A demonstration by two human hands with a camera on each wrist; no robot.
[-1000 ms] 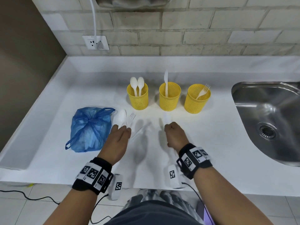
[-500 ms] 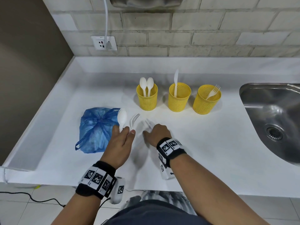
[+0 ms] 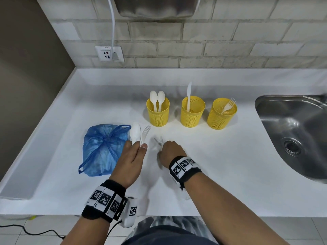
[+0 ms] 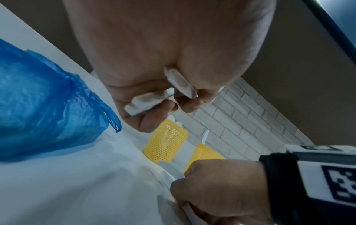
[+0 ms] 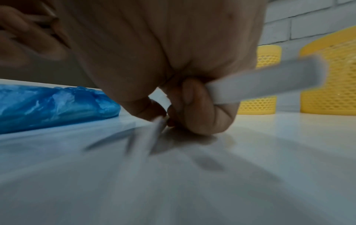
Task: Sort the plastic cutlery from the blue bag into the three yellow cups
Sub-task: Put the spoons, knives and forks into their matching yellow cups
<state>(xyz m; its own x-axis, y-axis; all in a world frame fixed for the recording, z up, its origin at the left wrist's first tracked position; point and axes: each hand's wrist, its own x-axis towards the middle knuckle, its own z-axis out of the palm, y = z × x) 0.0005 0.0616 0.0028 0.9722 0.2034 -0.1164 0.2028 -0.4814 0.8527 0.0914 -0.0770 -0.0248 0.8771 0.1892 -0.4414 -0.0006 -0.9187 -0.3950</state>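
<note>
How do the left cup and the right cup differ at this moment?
The left cup holds two spoons standing nearly upright, bowls up; the right cup holds one fork leaning toward the sink side, tines up. The left cup stands nearer the blue bag, the right cup nearer the sink. Both are yellow perforated cups, upright on the white counter.

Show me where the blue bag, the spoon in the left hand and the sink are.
blue bag (image 3: 102, 149), head view, on its crumpled top.
spoon (image 3: 135, 132), head view, on its bowl.
sink (image 3: 290, 121), head view, on its steel wall.
</note>
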